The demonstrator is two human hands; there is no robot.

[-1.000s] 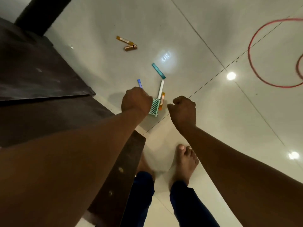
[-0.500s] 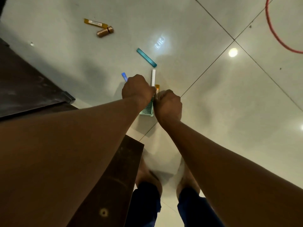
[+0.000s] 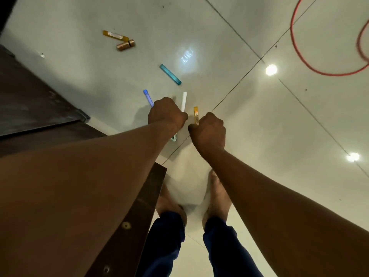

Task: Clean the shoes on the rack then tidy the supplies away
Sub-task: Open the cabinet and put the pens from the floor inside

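Note:
My left hand (image 3: 166,112) is a fist around a pale green brush (image 3: 174,138); only the brush's lower tip shows under the wrist. A blue stick (image 3: 148,97) and a white stick (image 3: 184,101) poke out from behind that fist, and I cannot tell whether they are held or lie on the floor. Just to the right, my right hand (image 3: 208,129) is curled, its thumb and fingers pinching the lower end of an orange tube (image 3: 195,114). A teal bar (image 3: 170,73) lies on the tiles beyond both hands. No shoes are in view.
A dark wooden rack (image 3: 40,100) fills the left side, its edge running down to my bare feet (image 3: 216,192). A yellow tube (image 3: 114,35) and a copper bottle (image 3: 125,45) lie farther off. A red cable (image 3: 295,43) loops at top right.
My right hand came in beside the left hand, then drew back to the right with the orange tube. The green brush is now mostly hidden under my left wrist.

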